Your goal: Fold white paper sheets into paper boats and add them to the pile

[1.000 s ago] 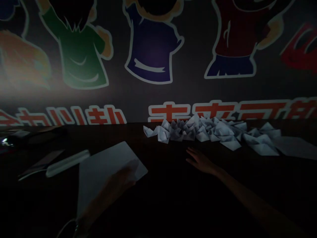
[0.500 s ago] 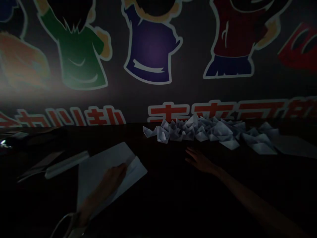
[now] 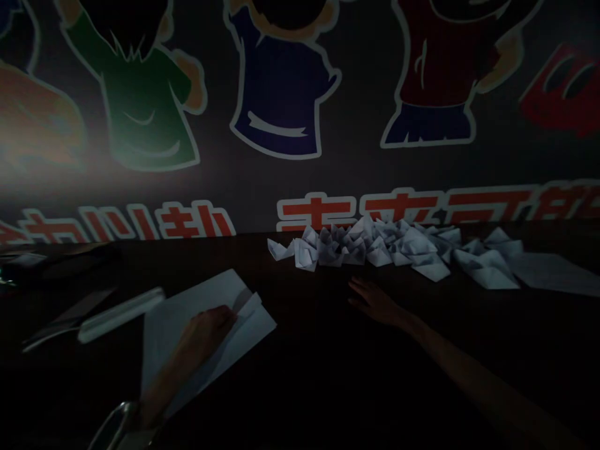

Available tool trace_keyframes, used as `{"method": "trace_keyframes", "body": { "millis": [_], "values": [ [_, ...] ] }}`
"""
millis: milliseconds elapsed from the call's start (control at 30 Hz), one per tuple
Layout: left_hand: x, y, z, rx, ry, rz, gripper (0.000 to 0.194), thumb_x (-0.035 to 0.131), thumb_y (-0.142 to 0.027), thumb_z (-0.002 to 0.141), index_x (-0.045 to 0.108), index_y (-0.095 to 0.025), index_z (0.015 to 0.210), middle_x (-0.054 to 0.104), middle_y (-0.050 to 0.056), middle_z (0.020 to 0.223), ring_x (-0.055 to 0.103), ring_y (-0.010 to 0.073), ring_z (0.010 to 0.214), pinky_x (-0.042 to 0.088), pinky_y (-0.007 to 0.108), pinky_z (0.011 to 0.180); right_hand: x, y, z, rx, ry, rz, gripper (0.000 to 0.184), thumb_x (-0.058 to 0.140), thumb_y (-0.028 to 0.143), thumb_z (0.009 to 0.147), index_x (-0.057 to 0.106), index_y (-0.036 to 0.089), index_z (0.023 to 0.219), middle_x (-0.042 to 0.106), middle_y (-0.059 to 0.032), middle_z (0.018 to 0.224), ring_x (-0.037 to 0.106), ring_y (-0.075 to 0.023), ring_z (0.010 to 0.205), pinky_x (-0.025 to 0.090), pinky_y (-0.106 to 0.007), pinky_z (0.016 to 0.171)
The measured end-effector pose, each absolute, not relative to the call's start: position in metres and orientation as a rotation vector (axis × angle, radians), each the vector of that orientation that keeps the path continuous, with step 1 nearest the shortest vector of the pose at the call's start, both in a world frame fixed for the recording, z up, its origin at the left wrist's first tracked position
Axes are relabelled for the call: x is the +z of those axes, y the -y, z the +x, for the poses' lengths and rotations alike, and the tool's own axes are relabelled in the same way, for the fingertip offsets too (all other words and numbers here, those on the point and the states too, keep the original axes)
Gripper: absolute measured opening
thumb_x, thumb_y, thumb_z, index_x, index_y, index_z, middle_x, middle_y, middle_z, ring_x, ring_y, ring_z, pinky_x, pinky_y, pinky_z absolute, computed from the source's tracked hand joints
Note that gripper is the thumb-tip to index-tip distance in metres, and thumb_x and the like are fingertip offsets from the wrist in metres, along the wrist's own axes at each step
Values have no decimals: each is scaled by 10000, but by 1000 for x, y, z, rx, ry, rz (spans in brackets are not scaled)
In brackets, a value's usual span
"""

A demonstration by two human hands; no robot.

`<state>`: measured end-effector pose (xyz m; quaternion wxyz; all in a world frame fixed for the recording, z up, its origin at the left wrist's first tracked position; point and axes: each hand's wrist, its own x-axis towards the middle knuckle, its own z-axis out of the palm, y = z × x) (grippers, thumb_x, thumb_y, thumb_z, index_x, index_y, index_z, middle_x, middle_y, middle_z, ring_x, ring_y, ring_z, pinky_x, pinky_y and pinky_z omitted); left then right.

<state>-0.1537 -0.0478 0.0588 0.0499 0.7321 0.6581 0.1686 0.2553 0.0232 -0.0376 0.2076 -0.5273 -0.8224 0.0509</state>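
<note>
Paper sheet [image 3: 197, 344] lies folded on the table [image 3: 304, 337]; my left hand [image 3: 206, 331] presses its crease with closed fingers [image 3: 225, 315]; my open right hand [image 3: 375, 304] rests near paper boats [image 3: 375, 247].

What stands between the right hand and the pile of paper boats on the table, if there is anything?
Nothing visible stands in the way. Seen from the head camera, the right hand is on the near side of the pile of folded paper boats, over the dark table. Its fingers are just short of the boats and do not touch them.
</note>
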Motion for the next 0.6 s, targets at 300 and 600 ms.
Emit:
{"method": "trace_keyframes", "body": {
  "millis": [300, 600],
  "values": [
    [67, 52, -152, 562, -2113, 2135, 238, 493, -417, 744, 575, -202, 681, 664, 42, 717, 620, 222, 694, 337, 251, 548, -40, -25, 255, 109, 2300, -1488, 679, 304, 607, 842, 400, 143, 1329, 325, -142, 1414, 267, -265, 1311, 215, -449, 1061],
    [90, 58, -127, 1436, -1729, 1915, 337, 494, -505, 729, 421, -207, 590, 459, -31, 516, 463, 131, 502, 349, 243, 479, -24, -11, 237, 341, 2113, -1359, 703, 370, 627, 808, 388, 158, 1331, 331, -134, 1414, 247, -255, 1320, 152, -455, 1088]
  ]
}}
